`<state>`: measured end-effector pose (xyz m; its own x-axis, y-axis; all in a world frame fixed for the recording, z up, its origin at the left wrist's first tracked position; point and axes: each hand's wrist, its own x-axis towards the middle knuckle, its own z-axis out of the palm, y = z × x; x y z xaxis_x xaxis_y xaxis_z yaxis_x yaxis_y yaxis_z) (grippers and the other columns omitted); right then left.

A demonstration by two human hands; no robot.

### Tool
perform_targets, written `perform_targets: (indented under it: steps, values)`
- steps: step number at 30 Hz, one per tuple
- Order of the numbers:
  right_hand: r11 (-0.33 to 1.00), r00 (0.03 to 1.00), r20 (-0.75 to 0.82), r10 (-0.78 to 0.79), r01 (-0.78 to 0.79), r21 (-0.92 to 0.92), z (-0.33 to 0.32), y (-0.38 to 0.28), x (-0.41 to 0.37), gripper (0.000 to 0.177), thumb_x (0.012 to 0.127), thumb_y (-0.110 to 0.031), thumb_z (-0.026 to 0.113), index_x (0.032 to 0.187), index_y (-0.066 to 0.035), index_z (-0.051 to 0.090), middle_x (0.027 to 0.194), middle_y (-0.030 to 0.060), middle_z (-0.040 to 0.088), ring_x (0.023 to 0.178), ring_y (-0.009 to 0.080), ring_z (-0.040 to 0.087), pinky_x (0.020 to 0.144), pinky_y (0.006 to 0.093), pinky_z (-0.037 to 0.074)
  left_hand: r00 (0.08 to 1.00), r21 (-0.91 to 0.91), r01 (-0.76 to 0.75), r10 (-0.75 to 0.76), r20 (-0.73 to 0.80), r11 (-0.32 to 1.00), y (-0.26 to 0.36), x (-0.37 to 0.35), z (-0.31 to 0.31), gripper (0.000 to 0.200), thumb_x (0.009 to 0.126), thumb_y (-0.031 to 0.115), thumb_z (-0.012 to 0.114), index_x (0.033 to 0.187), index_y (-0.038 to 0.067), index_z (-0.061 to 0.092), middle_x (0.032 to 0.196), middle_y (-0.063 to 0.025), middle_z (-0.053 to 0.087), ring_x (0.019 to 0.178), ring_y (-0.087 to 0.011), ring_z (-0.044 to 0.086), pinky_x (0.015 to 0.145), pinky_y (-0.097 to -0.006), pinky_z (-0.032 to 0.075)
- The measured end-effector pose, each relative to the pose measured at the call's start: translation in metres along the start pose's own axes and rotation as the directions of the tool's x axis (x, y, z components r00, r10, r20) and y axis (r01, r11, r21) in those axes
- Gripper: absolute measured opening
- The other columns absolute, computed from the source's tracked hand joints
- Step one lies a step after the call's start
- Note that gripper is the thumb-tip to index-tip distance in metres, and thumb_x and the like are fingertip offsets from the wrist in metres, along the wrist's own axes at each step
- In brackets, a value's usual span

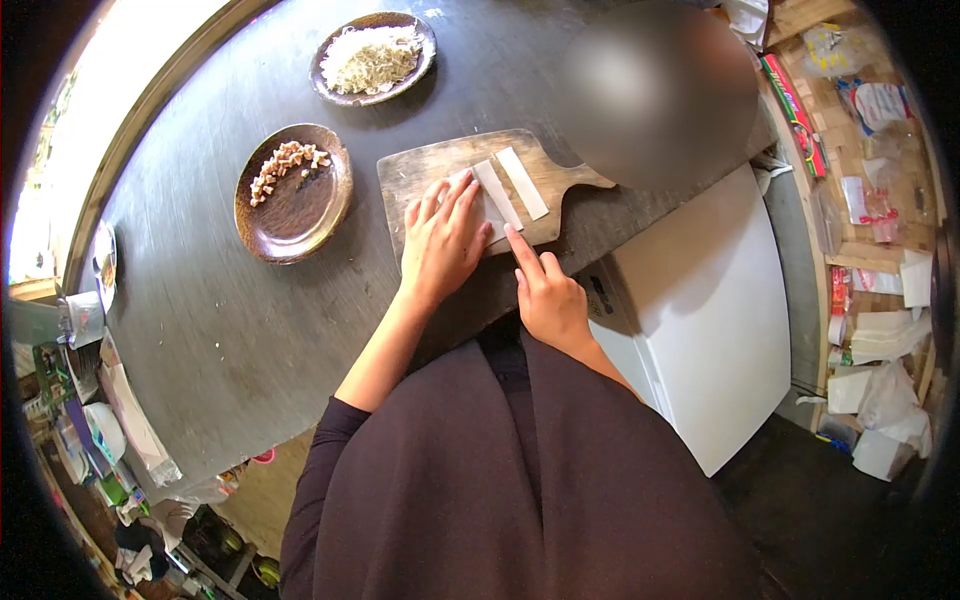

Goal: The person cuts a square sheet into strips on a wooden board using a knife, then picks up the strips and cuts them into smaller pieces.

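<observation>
A wooden cutting board (425,163) with a handle lies on the dark table. My left hand (440,236) rests on it, fingers stretched flat over a pale, flat piece of food (491,214). My right hand (550,300) is closed around what looks like a knife (497,194); its grey blade lies along the edge of that piece, close to my left fingertips. The handle is hidden in my palm, and my index finger points forward along it. A separate white strip (523,184) lies on the board, right of the blade.
A brown plate (290,235) with small diced pieces (285,170) stands left of the board. Farther back is a bowl (428,55) of pale shreds (370,60). A white appliance (720,300) stands at the right, beside shelves with packets (880,105). A blurred patch covers the back right.
</observation>
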<state>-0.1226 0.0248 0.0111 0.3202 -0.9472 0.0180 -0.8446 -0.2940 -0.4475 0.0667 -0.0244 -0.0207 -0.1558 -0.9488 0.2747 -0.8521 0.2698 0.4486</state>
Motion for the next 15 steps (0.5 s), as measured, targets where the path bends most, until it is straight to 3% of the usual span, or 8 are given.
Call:
perform_targets:
  steps: [15]
  values:
    - [0.998, 0.998, 0.038, 0.049, -0.050, 0.031, 0.0032, -0.0033, -0.0026, 0.067, 0.097, -0.016, 0.058, 0.159, -0.027, 0.033, 0.090, 0.0187, 0.056, 0.068, 0.0417, 0.066, 0.064, 0.0520, 0.057, 1.000, 0.018, 0.003, -0.003, -0.003, 1.000, 0.0000, -0.0003, 0.0014, 0.062, 0.088, 0.029, 0.071, 0.144, 0.008, 0.051, 0.153, -0.0074, 0.050, 0.138, -0.0316, 0.044, 0.113, -0.0478, 0.032]
